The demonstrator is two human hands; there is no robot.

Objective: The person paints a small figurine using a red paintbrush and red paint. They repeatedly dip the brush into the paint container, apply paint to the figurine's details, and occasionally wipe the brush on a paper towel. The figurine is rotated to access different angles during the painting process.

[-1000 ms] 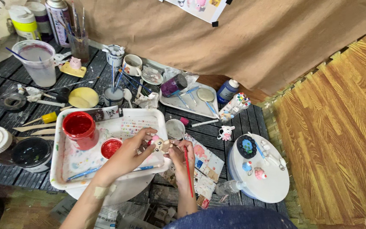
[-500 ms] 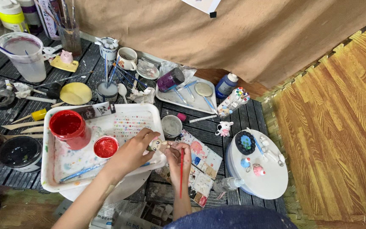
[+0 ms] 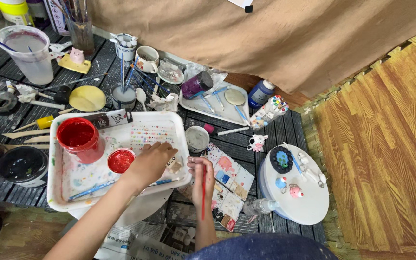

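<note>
My left hand (image 3: 151, 162) rests over the right part of a white tray (image 3: 58, 190) and pinches a small pale figurine (image 3: 174, 165) at its right rim. My right hand (image 3: 201, 179) sits just right of it, fingers closed on a red-handled paintbrush (image 3: 203, 197) that points down toward me, its tip close to the figurine. On the tray stand a tall red paint cup (image 3: 79, 138) and a small red paint dish (image 3: 120, 160). A blue brush (image 3: 92, 188) lies along the tray's near edge.
A paint-stained palette sheet (image 3: 229, 185) lies right of my hands, then a round white turntable (image 3: 309, 202) with small painted figures. Behind are a grey paint pot (image 3: 197, 138), a cow figurine (image 3: 256, 142), brush cups, a water cup (image 3: 27, 50), and a black jar (image 3: 20, 166) at left.
The view has shifted so the table sits lower and left. Both hands stay together at the tray's right rim; the brush hand has drawn slightly closer to the figurine.
</note>
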